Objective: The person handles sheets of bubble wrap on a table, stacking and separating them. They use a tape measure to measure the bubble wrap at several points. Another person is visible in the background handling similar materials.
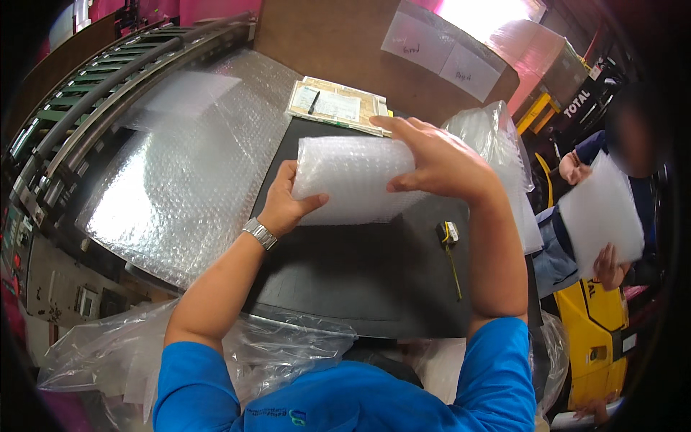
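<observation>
A folded bundle of clear bubble wrap (353, 183) is held up over the black tabletop (324, 277). My left hand (284, 201) grips its left end, thumb in front and fingers behind. At the right end, my right hand (439, 158) is spread around the bundle, its thumb against the front and its fingers over the top edge. Part of the bundle's right end is hidden by that hand. On the table to the right lies a tape measure (448, 232) with a short length of yellow blade pulled out.
A large bubble wrap sheet (194, 173) covers the left side, beside a roller conveyor (93, 93). Papers and a pen (314, 102) lie on a board (371, 126) at the back. Plastic bags (489, 144) stand right. A co-worker (554, 237) holds a white sheet (604, 212).
</observation>
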`<act>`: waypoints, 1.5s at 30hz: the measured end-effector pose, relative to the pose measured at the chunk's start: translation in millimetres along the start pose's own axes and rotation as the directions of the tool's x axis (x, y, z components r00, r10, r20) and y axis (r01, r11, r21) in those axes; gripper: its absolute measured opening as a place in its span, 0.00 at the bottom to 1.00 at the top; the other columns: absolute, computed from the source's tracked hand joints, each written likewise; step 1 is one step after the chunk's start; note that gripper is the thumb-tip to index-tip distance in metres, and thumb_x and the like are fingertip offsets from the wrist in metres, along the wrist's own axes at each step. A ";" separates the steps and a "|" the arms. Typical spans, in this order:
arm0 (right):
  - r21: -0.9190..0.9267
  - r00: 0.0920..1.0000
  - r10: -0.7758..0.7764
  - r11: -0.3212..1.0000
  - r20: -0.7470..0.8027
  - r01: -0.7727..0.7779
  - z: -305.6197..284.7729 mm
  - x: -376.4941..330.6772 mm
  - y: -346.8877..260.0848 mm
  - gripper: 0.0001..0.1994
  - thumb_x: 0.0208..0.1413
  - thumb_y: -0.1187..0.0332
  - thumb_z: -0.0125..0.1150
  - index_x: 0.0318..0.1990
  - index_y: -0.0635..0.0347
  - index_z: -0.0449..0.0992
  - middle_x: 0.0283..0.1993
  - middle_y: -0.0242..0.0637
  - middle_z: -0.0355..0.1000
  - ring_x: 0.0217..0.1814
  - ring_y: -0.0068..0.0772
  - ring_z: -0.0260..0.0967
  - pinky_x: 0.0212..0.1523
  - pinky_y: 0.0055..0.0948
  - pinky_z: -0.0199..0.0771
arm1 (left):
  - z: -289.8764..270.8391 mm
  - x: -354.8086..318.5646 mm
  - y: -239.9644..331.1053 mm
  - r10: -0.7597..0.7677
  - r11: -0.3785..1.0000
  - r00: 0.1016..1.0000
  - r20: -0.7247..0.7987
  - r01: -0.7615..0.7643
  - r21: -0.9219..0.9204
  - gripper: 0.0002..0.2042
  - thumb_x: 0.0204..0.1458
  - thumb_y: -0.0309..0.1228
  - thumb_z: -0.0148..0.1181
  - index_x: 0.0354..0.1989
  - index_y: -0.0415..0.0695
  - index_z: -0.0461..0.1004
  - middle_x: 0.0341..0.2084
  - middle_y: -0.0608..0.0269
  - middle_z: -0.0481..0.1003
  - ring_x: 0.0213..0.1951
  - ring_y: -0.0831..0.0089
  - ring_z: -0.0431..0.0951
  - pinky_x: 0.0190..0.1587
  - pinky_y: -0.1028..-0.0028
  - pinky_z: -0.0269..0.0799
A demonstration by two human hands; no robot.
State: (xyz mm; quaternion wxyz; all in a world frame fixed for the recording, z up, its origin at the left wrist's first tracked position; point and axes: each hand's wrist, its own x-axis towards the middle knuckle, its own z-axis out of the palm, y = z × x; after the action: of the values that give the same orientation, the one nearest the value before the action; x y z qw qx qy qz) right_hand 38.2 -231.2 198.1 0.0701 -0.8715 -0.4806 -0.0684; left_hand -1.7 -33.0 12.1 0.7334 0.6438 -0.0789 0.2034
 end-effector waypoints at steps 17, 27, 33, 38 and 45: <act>0.807 0.369 0.718 0.523 -0.590 0.273 57.1 -42.5 110.2 0.38 0.50 0.37 0.38 0.56 0.63 0.55 0.59 0.44 0.53 0.60 0.38 0.51 0.60 0.37 0.47 | -3.0 6.5 -7.2 -0.124 0.992 0.987 0.099 0.121 0.035 0.36 0.33 0.37 0.68 0.52 0.38 0.57 0.43 0.56 0.67 0.46 0.69 0.66 0.49 0.69 0.62; 0.913 0.784 0.606 -0.234 -0.132 0.335 215.9 -43.2 146.0 0.30 0.56 0.44 0.30 0.54 0.61 0.59 0.53 0.35 0.60 0.56 0.31 0.55 0.56 0.29 0.53 | 1.6 2.4 -12.7 -0.082 0.995 0.994 0.071 0.078 0.059 0.35 0.34 0.33 0.67 0.52 0.38 0.56 0.43 0.57 0.67 0.47 0.69 0.66 0.49 0.70 0.62; 0.909 0.685 0.651 0.019 -0.327 0.416 167.2 -53.9 100.0 0.47 0.37 0.29 0.43 0.56 0.62 0.55 0.54 0.38 0.58 0.57 0.33 0.53 0.57 0.32 0.52 | -2.1 5.6 -11.5 -0.098 0.995 0.995 0.021 0.099 -0.017 0.34 0.34 0.33 0.68 0.51 0.40 0.58 0.42 0.58 0.68 0.46 0.72 0.67 0.48 0.71 0.63; 0.943 0.778 0.538 0.122 -0.325 0.310 194.5 -74.0 112.2 0.45 0.36 0.38 0.59 0.55 0.65 0.56 0.53 0.40 0.60 0.57 0.36 0.54 0.57 0.33 0.50 | -8.4 6.5 -19.0 -0.140 0.989 0.964 0.228 0.123 0.086 0.37 0.33 0.35 0.69 0.52 0.41 0.55 0.45 0.57 0.66 0.47 0.70 0.66 0.48 0.70 0.62; 0.960 0.772 0.574 0.101 -0.272 0.263 175.1 -64.8 88.5 0.34 0.33 0.58 0.69 0.50 0.64 0.63 0.48 0.36 0.64 0.51 0.32 0.59 0.51 0.29 0.57 | -5.5 5.9 -13.1 -0.006 0.990 0.996 0.088 -0.006 0.138 0.41 0.32 0.36 0.69 0.55 0.41 0.51 0.48 0.54 0.63 0.49 0.68 0.63 0.51 0.69 0.59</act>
State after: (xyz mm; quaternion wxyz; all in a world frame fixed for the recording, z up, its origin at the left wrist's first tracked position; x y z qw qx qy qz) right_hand 88.1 -298.6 9.3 0.7826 -0.5725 -0.2445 0.0035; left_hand 8.1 -27.6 1.5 0.6829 0.7013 -0.0972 0.1797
